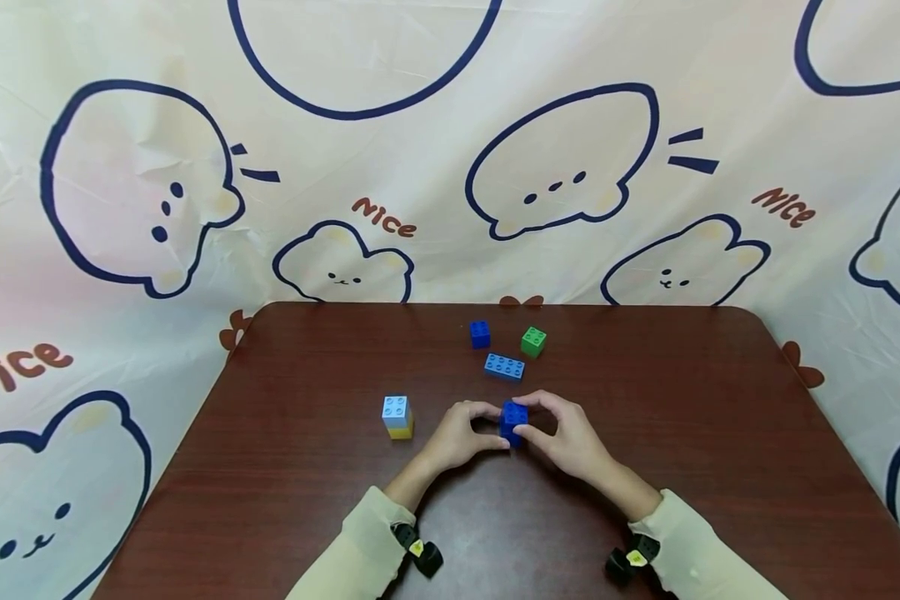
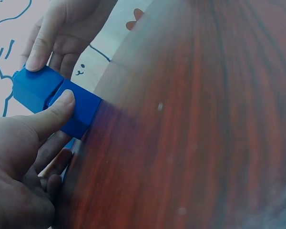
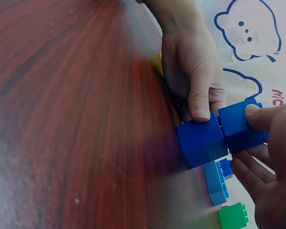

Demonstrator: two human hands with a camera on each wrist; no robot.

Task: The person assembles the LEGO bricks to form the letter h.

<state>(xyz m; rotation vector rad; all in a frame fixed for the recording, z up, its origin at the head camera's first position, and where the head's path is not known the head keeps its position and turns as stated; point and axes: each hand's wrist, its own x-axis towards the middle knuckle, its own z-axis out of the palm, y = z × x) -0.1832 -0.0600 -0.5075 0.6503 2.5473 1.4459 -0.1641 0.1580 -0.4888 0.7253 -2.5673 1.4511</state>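
Above the table's middle, my left hand (image 1: 456, 435) and right hand (image 1: 572, 435) meet at two blue building bricks, one on top of the other. The left hand pinches the lower blue brick (image 3: 204, 142) between thumb and fingers, close to the tabletop. With thumb and fingers, the right hand grips the upper blue brick (image 1: 515, 412), whose studs face up. In the left wrist view a narrow dark gap runs between the lower brick (image 2: 86, 109) and the upper brick (image 2: 35, 88); whether they are fully pressed together I cannot tell.
Left of the hands stands a light blue brick (image 1: 396, 411) on a yellow brick (image 1: 401, 433). Beyond the hands lie a long blue brick (image 1: 504, 367), a small dark blue brick (image 1: 480, 335) and a green brick (image 1: 533, 342). A printed cloth hangs behind the brown table (image 1: 285, 500).
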